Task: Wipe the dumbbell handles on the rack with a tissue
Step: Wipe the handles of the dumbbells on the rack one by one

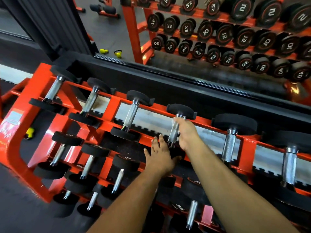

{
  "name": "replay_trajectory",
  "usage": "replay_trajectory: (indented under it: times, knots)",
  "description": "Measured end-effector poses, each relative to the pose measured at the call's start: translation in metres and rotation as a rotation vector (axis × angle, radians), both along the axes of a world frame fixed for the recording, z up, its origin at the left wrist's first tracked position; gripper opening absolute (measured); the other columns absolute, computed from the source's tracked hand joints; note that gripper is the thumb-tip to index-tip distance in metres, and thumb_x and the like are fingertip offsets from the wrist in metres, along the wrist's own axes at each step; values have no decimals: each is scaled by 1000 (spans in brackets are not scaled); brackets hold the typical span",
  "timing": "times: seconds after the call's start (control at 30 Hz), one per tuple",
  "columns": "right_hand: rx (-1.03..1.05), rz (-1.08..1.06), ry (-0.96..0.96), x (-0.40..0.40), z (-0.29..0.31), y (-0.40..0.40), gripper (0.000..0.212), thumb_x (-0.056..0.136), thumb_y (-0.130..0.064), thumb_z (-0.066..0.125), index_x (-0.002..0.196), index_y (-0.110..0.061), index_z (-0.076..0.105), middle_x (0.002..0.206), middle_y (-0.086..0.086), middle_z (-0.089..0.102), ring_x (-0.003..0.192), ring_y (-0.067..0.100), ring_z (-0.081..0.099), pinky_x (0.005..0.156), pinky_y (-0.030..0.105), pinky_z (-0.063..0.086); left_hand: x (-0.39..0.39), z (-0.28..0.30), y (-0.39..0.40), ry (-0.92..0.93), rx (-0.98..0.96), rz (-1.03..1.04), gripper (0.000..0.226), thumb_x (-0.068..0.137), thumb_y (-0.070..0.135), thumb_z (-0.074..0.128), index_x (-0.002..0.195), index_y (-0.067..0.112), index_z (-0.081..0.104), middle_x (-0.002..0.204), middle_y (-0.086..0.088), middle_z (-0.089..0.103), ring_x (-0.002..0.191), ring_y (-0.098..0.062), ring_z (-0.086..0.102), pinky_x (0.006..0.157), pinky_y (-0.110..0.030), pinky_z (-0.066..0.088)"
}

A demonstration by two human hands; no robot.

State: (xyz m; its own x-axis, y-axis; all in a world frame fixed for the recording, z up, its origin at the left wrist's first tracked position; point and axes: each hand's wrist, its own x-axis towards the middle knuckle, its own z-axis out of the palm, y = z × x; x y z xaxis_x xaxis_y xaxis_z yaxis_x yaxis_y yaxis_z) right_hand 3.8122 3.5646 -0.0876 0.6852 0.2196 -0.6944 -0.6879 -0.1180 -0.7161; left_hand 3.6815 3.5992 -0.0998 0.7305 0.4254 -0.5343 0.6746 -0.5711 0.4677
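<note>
My right hand (186,132) curls round the fourth top-row dumbbell handle (175,130), whose long axis runs from 1 o'clock down to 7, any tissue hidden, while my flat, open left hand (159,154) rests at its 7 o'clock end.

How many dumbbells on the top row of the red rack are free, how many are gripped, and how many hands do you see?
Free dumbbells: 5
Gripped dumbbell: 1
Hands, left hand and right hand: 2
Total: 8
</note>
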Motion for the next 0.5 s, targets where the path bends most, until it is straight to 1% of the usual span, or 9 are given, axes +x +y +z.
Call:
replay_trajectory:
  times: [0.07,0.13,0.17,0.2,0.27,0.3,0.37,0.43,0.5]
  knots:
    - [-59,53,-58,-12,-4,-1,36,87,-31,69,120,-20,61,116,9,62,106,26,56,88,43,46,-1,-4,0,-19,9,1,112,93,64,57,159,14,-18,169,-11,-15,157,-24,-12,124,-58,-5]
    - [-58,11,-24,-8,-1,2,37,86,-33,70,120,-20,59,112,8,61,105,27,56,92,46,47,-1,-6,0,-27,14,3,113,92,65,57,160,14,-18,169,-11,-14,157,-24,-11,124,-58,-5]
    - [-49,-5,21,0,3,5,38,84,-34,72,117,-19,60,108,9,63,103,28,59,92,47,49,-1,-6,0,-24,15,2,113,92,64,57,159,14,-18,169,-11,-15,157,-24,-11,124,-58,-5]
    - [-8,-16,78,9,5,7,38,82,-35,74,112,-16,63,103,9,66,98,27,63,89,45,52,0,-5,0,-16,13,1,112,92,64,57,159,14,-19,169,-12,-15,157,-24,-11,124,-58,-5]
    - [79,-32,136,24,3,8,27,84,-31,74,99,-9,68,88,8,70,83,21,67,81,40,55,1,-2,0,2,4,-2,111,93,61,57,159,14,-19,169,-12,-16,157,-25,-11,124,-59,-5]
    - [104,-28,128,26,2,5,24,86,-28,74,95,-7,69,85,8,70,81,20,67,85,38,55,2,-2,1,2,5,-3,110,94,60,57,159,13,-19,169,-12,-16,157,-25,-12,124,-59,-5]
    - [97,0,90,22,-7,-2,30,81,-29,78,100,-7,71,99,9,72,96,22,67,98,42,51,1,-3,1,-9,-4,-2,110,94,60,57,159,13,-18,169,-11,-16,157,-25,-12,124,-59,-5]
    - [67,25,46,14,-8,-6,35,80,-30,78,108,-11,71,111,11,71,106,27,65,101,46,49,0,-5,0,-24,11,-1,110,94,62,57,160,14,-17,169,-11,-15,157,-25,-12,124,-58,-6]
    - [46,26,43,12,-8,-1,39,80,-32,78,112,-12,69,111,12,69,106,29,63,99,47,50,0,-6,0,-22,22,-6,111,93,63,56,159,14,-18,169,-12,-15,157,-25,-13,124,-58,-6]
